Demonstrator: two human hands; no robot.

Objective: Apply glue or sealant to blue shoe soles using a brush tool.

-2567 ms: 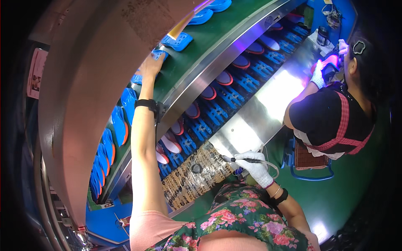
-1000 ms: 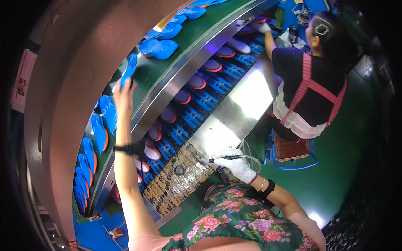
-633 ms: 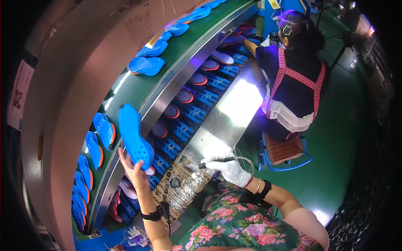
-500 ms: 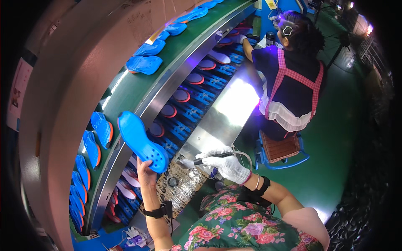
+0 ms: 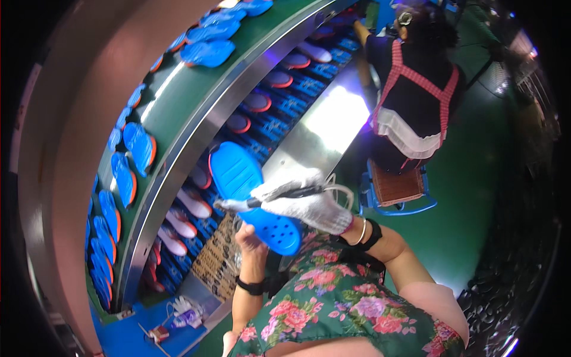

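Observation:
My bare left hand grips a blue shoe sole by its lower side. The sole has ridges at the upper end and a cluster of small holes at the lower end. In a white knit glove, my right hand is closed around a brush with a dark handle and a pale tube attached. The brush crosses over the middle of the sole, its bristles by the left edge; I cannot tell whether they touch. Brush and glove hide the sole's middle.
Blue soles with orange edges line a green curved conveyor at left. Below its metal rail, a rack carries more soles. A metal ledge runs alongside. Ahead right, a co-worker sits on a stool.
My left hand has brought the sole down and right, toward my body. The brush, formerly beside the sole, now lies across it. The view has shifted, and soles on the conveyor appear farther along.

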